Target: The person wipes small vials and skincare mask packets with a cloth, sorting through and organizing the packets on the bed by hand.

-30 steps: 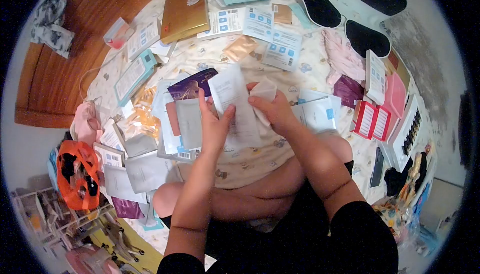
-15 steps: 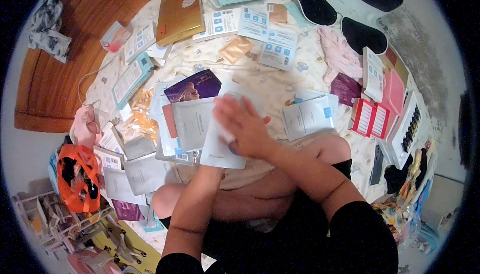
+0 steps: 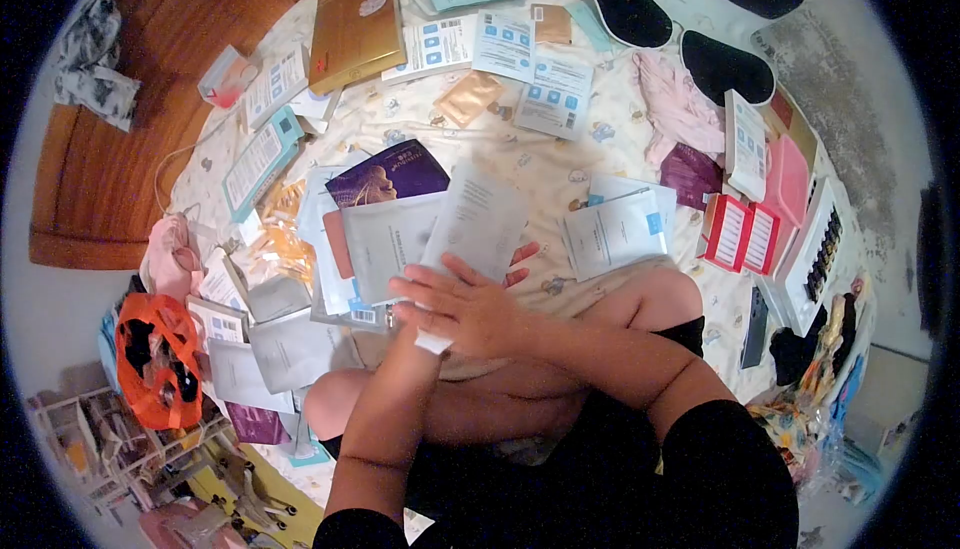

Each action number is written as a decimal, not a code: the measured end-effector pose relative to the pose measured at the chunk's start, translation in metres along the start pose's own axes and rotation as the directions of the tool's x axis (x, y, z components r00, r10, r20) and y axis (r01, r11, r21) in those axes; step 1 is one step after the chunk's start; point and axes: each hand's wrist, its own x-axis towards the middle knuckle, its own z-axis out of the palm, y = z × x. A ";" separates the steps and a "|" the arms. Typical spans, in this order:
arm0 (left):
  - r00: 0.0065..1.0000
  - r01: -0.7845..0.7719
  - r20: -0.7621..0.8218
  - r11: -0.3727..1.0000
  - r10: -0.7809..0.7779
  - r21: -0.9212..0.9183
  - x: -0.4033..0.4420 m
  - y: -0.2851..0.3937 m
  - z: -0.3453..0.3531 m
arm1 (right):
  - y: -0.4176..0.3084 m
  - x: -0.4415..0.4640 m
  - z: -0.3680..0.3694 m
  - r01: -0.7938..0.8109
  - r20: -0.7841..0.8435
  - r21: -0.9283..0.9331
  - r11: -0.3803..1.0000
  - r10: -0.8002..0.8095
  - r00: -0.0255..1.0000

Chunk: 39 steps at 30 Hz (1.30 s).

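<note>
A white printed sachet [image 3: 476, 217] lies on my left hand [image 3: 522, 263], whose fingertips stick out past its right edge; the rest of that hand is hidden beneath. My right hand [image 3: 458, 307] rests flat with spread fingers across the sachet's lower end. Below my right palm a small white corner [image 3: 433, 343] shows over the left wrist. Just left are a grey-white sachet [image 3: 390, 244] and a purple packet [image 3: 388, 177] on a pile. To the right lies a stack of white sachets [image 3: 615, 234].
A gold box [image 3: 358, 37] and white boxes lie at the back of the patterned bed cover. An orange bag [image 3: 158, 359] is at the left. On the right are a red box [image 3: 738, 234], pink cloth [image 3: 680, 109] and a tray of small black items [image 3: 822, 254].
The small white piece between my right fingers is no longer seen there. My right hand has crossed left onto the sachet and slid down it. The left hand has gone under the sachet.
</note>
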 end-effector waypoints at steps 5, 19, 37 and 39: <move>0.996 -0.021 -0.083 0.995 0.030 0.101 0.014 -0.005 -0.005 | 0.048 0.015 -0.026 -0.354 -0.228 0.026 0.935 0.350 0.909; 0.659 0.174 0.035 -0.197 0.752 0.965 -0.017 0.067 0.033 | 0.116 -0.052 -0.088 -0.707 0.317 -0.448 0.548 0.836 0.447; 0.655 0.042 0.230 -0.339 0.719 0.940 -0.005 0.043 0.019 | 0.127 -0.041 -0.076 -0.744 0.161 -0.445 0.498 0.862 0.481; 0.791 0.004 0.154 -0.256 0.592 0.967 -0.004 0.042 0.011 | 0.126 -0.032 -0.081 -0.809 0.080 -0.369 0.457 0.883 0.463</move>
